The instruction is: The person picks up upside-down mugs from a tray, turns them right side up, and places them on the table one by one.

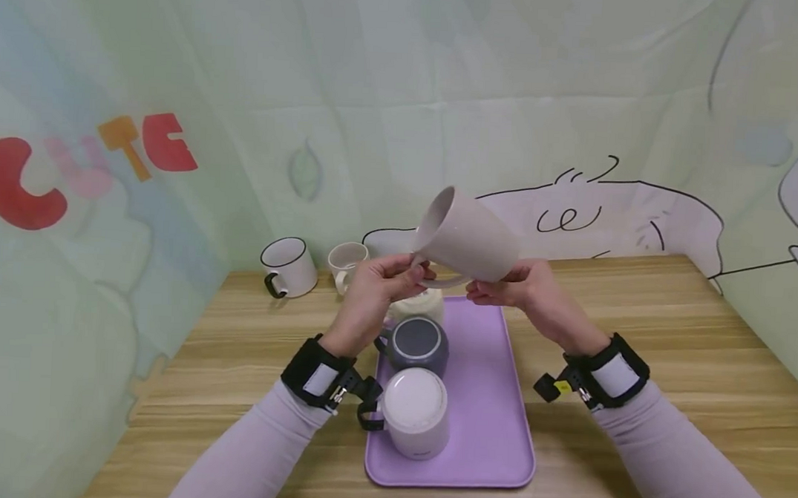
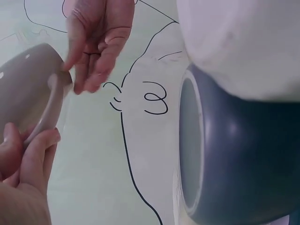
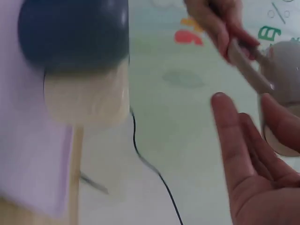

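A light grey mug [image 1: 469, 237] is held up above the tray, tilted with its mouth toward the upper left. My left hand [image 1: 387, 282] grips it by the handle [image 2: 49, 110], near the rim end. At the mug's base is my right hand [image 1: 520, 291]; its thumb [image 3: 279, 115] lies right at the base while the other fingers extend loosely, apart from the mug. Below, a purple tray [image 1: 486, 401] bears a row of upturned mugs along its left side: a white one [image 1: 416, 413] in front, a dark grey-blue one [image 1: 418, 343] behind it, and a cream one [image 1: 423, 306] farthest back, partly hidden.
Two white mugs stand upright left of the tray's far end: a black-rimmed mug [image 1: 290, 266] and a smaller mug [image 1: 347, 261]. Everything rests on a wooden table [image 1: 234, 346]. A printed curtain [image 1: 379, 92] hangs behind and at the sides.
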A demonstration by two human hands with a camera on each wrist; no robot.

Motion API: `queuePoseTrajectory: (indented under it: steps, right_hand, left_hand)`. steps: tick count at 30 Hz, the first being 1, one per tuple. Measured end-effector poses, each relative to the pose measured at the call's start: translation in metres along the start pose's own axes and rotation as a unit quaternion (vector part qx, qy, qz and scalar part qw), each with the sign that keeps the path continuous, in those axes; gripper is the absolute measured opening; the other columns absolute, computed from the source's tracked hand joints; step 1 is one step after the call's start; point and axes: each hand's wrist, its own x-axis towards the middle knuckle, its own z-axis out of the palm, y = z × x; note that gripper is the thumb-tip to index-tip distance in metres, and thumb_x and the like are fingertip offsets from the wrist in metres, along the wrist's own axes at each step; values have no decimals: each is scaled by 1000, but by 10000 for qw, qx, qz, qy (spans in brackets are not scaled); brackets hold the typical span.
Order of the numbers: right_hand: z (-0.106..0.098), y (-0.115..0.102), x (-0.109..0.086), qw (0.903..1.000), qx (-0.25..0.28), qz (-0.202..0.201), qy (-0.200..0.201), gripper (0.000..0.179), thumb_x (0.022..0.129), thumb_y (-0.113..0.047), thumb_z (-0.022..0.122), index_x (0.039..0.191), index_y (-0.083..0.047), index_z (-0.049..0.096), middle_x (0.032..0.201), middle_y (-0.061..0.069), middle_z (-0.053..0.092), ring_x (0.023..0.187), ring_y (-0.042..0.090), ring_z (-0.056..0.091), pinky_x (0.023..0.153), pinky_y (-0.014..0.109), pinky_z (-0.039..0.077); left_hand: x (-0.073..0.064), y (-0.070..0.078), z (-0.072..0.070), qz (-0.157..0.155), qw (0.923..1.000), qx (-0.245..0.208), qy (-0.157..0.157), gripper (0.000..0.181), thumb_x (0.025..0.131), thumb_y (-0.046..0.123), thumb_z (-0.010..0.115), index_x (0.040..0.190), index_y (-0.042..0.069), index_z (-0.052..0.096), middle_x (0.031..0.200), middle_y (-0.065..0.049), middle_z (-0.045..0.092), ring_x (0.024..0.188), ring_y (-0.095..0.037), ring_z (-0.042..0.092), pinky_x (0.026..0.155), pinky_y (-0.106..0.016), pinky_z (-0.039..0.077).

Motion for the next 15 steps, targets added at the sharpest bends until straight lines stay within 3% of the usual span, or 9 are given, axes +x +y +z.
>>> queuePoseTrajectory:
  steps: [2,6,15]
  right_hand:
    - [-10,-1,1,9975,-696,93,113,32,90,-8,66,116,11,59,105,25,68,96,36,66,86,44,56]
    - [-24,0,3,9813,-1886,363,135,32,91,-12,66,115,9,62,105,27,68,89,33,69,79,42,58]
    - [-33,9,1,9492,-2890,1239,-83,38,92,-17,66,117,11,58,100,27,67,80,35,68,66,37,61]
  left_hand:
    - [0,0,-1,-56,10000,-36,69,26,94,5,60,116,-9,62,99,-15,71,89,-21,67,91,-46,53]
    - [2,0,-3,-41,9997,-172,193,26,93,4,61,115,-10,61,101,-17,70,95,-24,68,88,-37,55]
    - [9,0,-6,138,9984,-251,497,28,91,4,64,114,-11,61,93,-6,72,95,-22,68,83,-30,57]
